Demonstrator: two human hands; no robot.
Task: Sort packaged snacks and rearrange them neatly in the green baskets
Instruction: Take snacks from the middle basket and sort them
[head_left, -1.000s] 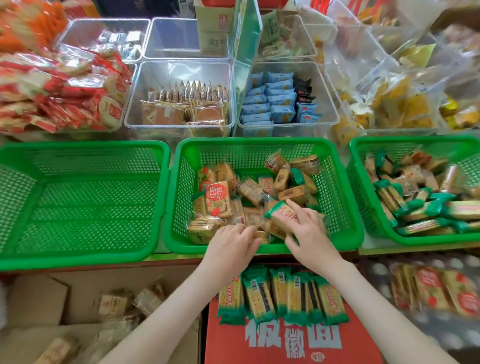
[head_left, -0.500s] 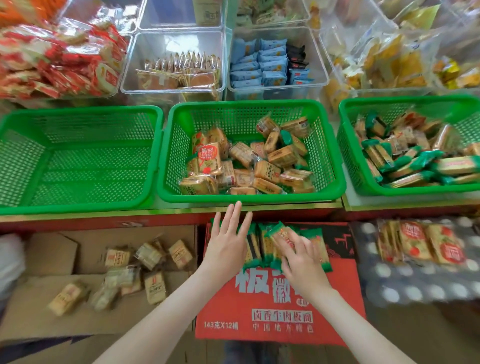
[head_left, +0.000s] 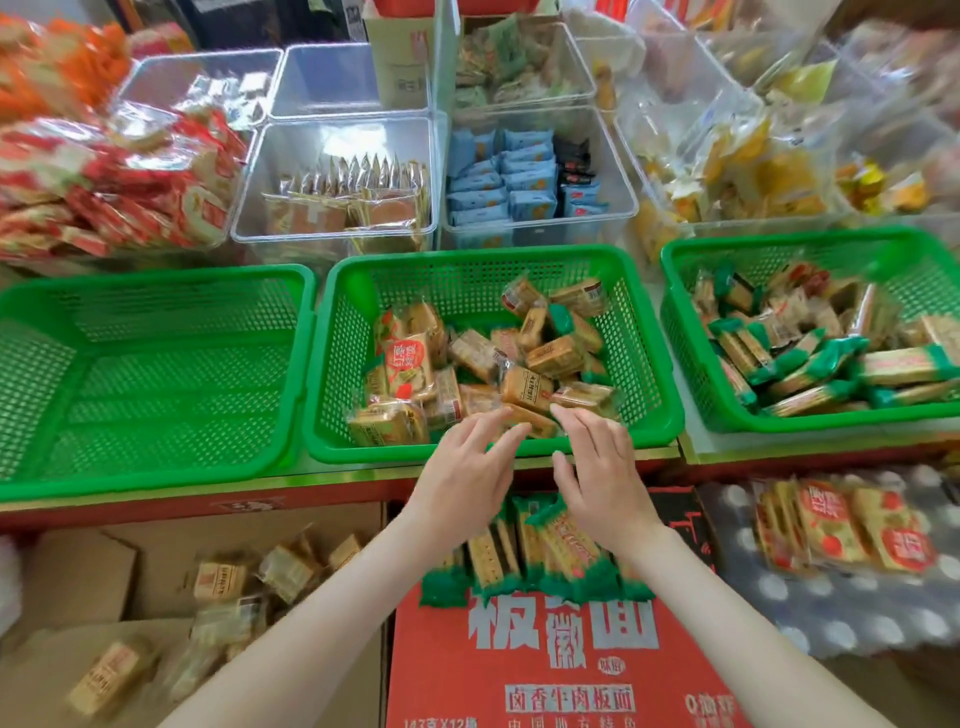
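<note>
Reaching forward, we hold both hands over the front rim of the middle green plastic mesh basket (head_left: 493, 255). Our left hand (head_left: 465, 483) has its fingers straight and slightly spread, and it grips nothing. Our right hand (head_left: 602, 483), just beside it, is flat too, with its fingers apart and nothing held. Both sets of fingertips reach the near edge of a loose pile of tan clear-wrapped snack packets (head_left: 530, 387) in this basket; we cannot tell whether they touch it. A red-labelled square packet (head_left: 410, 364) leans at the pile's left side.

On the same counter, the left green mesh basket (head_left: 156, 276) stands against the middle one's left wall. The right green mesh basket (head_left: 779, 240) stands apart and holds long green-ended cracker packets (head_left: 810, 364).

Below our wrists, a row of green-trimmed cracker packets (head_left: 519, 561) lies along the back edge of a red printed cardboard box (head_left: 561, 670). To its left, a brown cardboard carton (head_left: 78, 571) holds several blurred tan packets.
</note>
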